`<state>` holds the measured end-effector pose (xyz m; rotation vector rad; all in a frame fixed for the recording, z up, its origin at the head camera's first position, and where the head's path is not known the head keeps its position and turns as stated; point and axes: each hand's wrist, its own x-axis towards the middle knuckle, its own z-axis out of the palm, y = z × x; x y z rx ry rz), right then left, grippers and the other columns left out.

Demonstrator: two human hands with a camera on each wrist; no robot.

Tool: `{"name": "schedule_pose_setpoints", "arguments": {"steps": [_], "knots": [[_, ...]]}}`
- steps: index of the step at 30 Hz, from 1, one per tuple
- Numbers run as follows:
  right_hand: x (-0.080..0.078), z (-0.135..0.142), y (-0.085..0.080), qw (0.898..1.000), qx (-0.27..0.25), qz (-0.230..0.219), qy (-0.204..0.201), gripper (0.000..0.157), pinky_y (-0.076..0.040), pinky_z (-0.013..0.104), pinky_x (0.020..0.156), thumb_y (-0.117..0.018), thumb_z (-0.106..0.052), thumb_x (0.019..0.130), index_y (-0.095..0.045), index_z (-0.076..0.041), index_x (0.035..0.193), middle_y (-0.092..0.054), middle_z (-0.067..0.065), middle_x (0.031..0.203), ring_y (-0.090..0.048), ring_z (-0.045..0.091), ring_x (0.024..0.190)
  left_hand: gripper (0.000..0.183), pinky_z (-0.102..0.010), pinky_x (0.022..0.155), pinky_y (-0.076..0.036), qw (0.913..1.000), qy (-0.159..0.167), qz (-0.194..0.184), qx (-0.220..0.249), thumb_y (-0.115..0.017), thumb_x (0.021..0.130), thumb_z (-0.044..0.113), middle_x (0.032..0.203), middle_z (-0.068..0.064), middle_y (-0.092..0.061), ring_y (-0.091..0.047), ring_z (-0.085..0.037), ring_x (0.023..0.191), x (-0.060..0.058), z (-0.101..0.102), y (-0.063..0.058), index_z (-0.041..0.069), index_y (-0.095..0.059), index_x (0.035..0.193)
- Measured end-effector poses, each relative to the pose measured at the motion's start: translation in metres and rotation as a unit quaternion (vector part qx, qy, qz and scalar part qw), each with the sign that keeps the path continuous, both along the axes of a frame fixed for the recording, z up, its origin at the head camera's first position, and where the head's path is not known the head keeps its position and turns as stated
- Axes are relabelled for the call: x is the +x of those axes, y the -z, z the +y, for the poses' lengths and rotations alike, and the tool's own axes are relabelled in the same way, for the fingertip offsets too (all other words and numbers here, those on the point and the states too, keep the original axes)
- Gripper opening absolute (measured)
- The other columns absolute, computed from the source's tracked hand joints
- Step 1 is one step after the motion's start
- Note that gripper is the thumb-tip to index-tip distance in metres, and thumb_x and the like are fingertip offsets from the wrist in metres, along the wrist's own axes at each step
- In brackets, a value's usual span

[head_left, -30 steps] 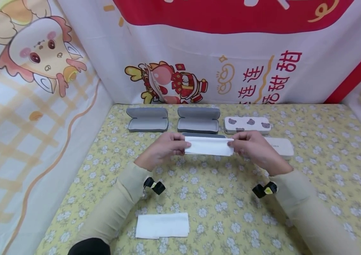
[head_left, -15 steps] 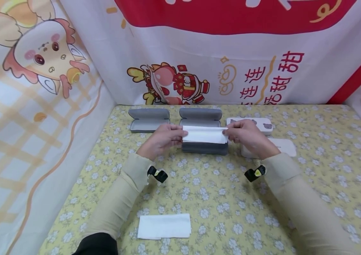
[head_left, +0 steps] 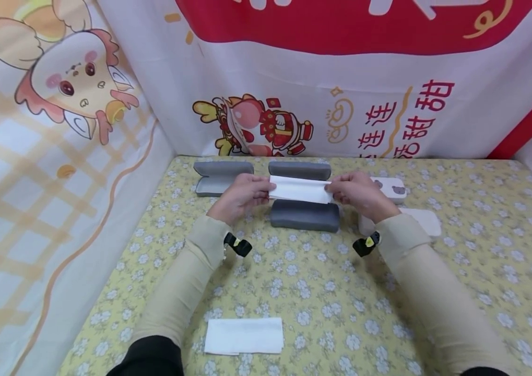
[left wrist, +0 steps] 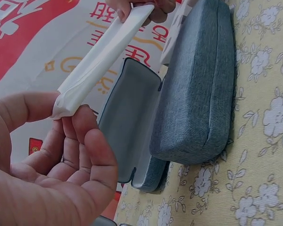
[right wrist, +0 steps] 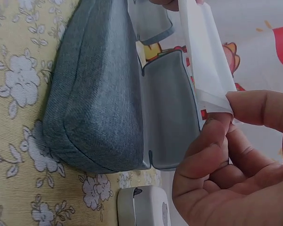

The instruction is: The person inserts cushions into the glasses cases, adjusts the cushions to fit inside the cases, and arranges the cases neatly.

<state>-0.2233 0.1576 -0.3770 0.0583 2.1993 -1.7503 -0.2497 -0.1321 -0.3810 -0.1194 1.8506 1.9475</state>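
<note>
A folded white cloth [head_left: 299, 189] is stretched level between my two hands. My left hand [head_left: 241, 196] pinches its left end between thumb and fingers, and my right hand [head_left: 358, 192] pinches the right end the same way. In the head view the cloth covers the lower part of an open grey glasses case [head_left: 299, 170], whose raised lid shows behind it. Both wrist views show the cloth held up off the table. Nearer to me, just below the cloth, lies a closed grey glasses case [head_left: 305, 215].
Another grey glasses case [head_left: 223, 180] stands open at the back left. On the right are a bear-patterned white case [head_left: 394, 189] and a plain white case [head_left: 425, 222], partly behind my right hand and arm. A second folded white cloth [head_left: 244, 336] lies at the front.
Both hands have carried the cloth away from me, from in front of the closed grey case to over the open one behind it. The closed grey case has come into fuller view.
</note>
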Motion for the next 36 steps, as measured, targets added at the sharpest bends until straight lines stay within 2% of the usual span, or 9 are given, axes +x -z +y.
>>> {"name": "schedule_pose_setpoints", "arguments": {"steps": [4, 9, 13, 20, 26, 33, 36], "knots": [[-0.008, -0.002, 0.002, 1.000, 0.014, 0.001, 0.012, 0.022, -0.040, 0.033, 0.064, -0.069, -0.016, 0.095, -0.068, 0.005, 0.098, -0.056, 0.006, 0.086, -0.043, 0.016, 0.068, 0.009, -0.044, 0.087, -0.049, 1.0000, -0.005, 0.005, 0.003, -0.072, 0.094, 0.006, 0.089, -0.011, -0.061, -0.058, -0.021, 0.077, -0.005, 0.001, 0.001, -0.001, -0.067, 0.092], [-0.016, -0.004, 0.002, 0.999, 0.026, 0.007, 0.022, 0.022, -0.042, 0.035, 0.064, -0.070, -0.014, 0.094, -0.071, 0.006, 0.104, -0.059, 0.007, 0.089, -0.045, 0.016, 0.068, 0.007, -0.041, 0.081, -0.049, 0.9999, -0.013, 0.004, 0.005, -0.073, 0.093, 0.005, 0.089, -0.011, -0.064, -0.059, -0.025, 0.080, -0.011, 0.001, 0.004, -0.001, -0.070, 0.095], [-0.021, -0.006, 0.003, 0.999, 0.036, 0.012, 0.029, 0.022, -0.045, 0.037, 0.066, -0.071, -0.014, 0.093, -0.074, 0.005, 0.104, -0.062, 0.008, 0.093, -0.048, 0.016, 0.068, 0.010, -0.044, 0.084, -0.048, 0.9996, -0.027, 0.001, -0.003, -0.074, 0.092, 0.005, 0.088, -0.011, -0.065, -0.060, -0.023, 0.077, -0.015, 0.001, 0.007, -0.002, -0.071, 0.099], [-0.028, -0.010, 0.006, 0.997, 0.059, 0.019, 0.041, 0.020, -0.049, 0.043, 0.075, -0.072, -0.016, 0.093, -0.076, 0.002, 0.102, -0.067, 0.009, 0.099, -0.058, 0.024, 0.079, 0.018, -0.049, 0.095, -0.046, 0.9984, -0.050, 0.001, -0.026, -0.076, 0.090, 0.007, 0.091, -0.012, -0.067, -0.060, -0.018, 0.072, -0.025, 0.002, 0.011, -0.001, -0.074, 0.106], [-0.032, -0.012, 0.007, 0.996, 0.071, 0.005, 0.059, 0.021, -0.051, 0.045, 0.081, -0.072, -0.016, 0.093, -0.075, 0.002, 0.103, -0.069, 0.009, 0.094, -0.063, 0.026, 0.085, 0.017, -0.047, 0.092, -0.048, 0.9976, -0.049, 0.003, -0.049, -0.078, 0.090, 0.010, 0.087, -0.011, -0.068, -0.060, -0.018, 0.070, -0.032, 0.005, 0.013, 0.000, -0.074, 0.103], [-0.035, -0.015, 0.009, 0.986, 0.150, 0.033, 0.061, 0.021, -0.052, 0.043, 0.074, -0.073, -0.018, 0.092, -0.076, 0.002, 0.095, -0.071, 0.016, 0.089, -0.063, 0.031, 0.083, 0.016, -0.047, 0.088, -0.051, 0.9948, -0.039, 0.024, -0.091, -0.078, 0.091, 0.013, 0.086, -0.011, -0.069, -0.060, -0.017, 0.066, -0.037, 0.008, 0.017, 0.002, -0.075, 0.102], [-0.036, -0.017, 0.012, 0.980, 0.182, 0.045, 0.064, 0.020, -0.050, 0.038, 0.066, -0.074, -0.019, 0.092, -0.077, 0.001, 0.093, -0.072, 0.017, 0.089, -0.062, 0.028, 0.076, 0.014, -0.048, 0.088, -0.050, 0.9933, -0.041, 0.035, -0.103, -0.077, 0.090, 0.011, 0.087, -0.012, -0.069, -0.060, -0.018, 0.068, -0.038, 0.009, 0.019, 0.002, -0.075, 0.100]]}}
